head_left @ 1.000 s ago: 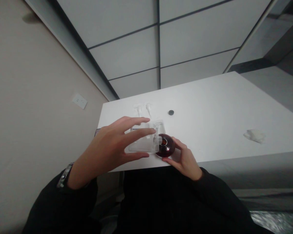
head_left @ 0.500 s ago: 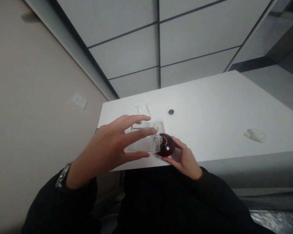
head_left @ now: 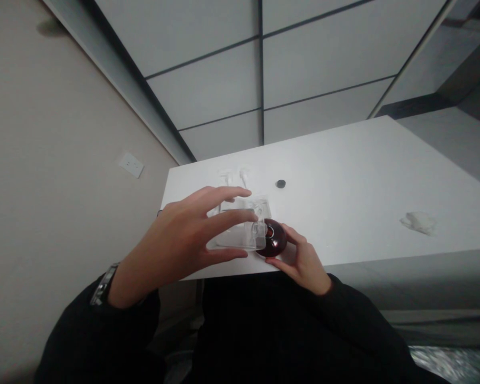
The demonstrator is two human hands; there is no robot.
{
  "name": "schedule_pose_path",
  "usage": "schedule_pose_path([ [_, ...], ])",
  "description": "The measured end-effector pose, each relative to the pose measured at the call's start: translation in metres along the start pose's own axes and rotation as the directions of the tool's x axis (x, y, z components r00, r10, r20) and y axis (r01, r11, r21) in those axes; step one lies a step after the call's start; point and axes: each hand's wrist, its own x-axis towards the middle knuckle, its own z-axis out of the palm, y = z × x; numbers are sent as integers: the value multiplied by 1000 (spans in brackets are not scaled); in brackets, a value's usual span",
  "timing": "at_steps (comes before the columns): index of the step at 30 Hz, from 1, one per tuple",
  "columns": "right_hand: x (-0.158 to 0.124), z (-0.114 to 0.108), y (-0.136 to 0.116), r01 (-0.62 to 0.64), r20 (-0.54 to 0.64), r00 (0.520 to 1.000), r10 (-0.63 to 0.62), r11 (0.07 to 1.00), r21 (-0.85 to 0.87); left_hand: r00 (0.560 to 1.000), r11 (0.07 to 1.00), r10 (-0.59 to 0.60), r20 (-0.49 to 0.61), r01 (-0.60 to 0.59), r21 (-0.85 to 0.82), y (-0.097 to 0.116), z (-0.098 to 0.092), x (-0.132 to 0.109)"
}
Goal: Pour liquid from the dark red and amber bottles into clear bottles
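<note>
My left hand [head_left: 192, 229] grips a clear, square-sided plastic bottle [head_left: 242, 240] between thumb and fingers. The bottle is tipped on its side, its neck pointing right at the mouth of a round, dark brown bottle [head_left: 278, 242]. Whether liquid runs between them I cannot make out. The brown bottle stands uncapped near the table's front edge, and my right hand [head_left: 306, 264] is wrapped round its right side. Behind the tipped bottle, another clear item [head_left: 266, 205] is partly hidden by it and my fingers.
Two white pump heads [head_left: 244, 176] lie at the back left of the white table [head_left: 344, 181]. A small black cap [head_left: 280, 184] is right of them. Farther right lies a crumpled whitish piece [head_left: 419, 222]. The wall with a socket [head_left: 132, 165] borders the left, cabinet doors [head_left: 224, 125] the back.
The clear bottle in my left hand has shifted slightly right, over the brown bottle's mouth. My right hand and the brown bottle have stayed put.
</note>
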Motion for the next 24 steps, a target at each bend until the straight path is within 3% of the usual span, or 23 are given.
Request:
schedule_pose_path([
  [15, 1, -2, -2, -1, 3, 1000, 1, 1000, -22, 1000, 1000, 18, -5, -18, 12, 2, -3, 7],
  [24, 3, -2, -8, 100, -16, 995, -101, 993, -70, 999, 999, 33, -14, -33, -6, 5, -4, 12],
])
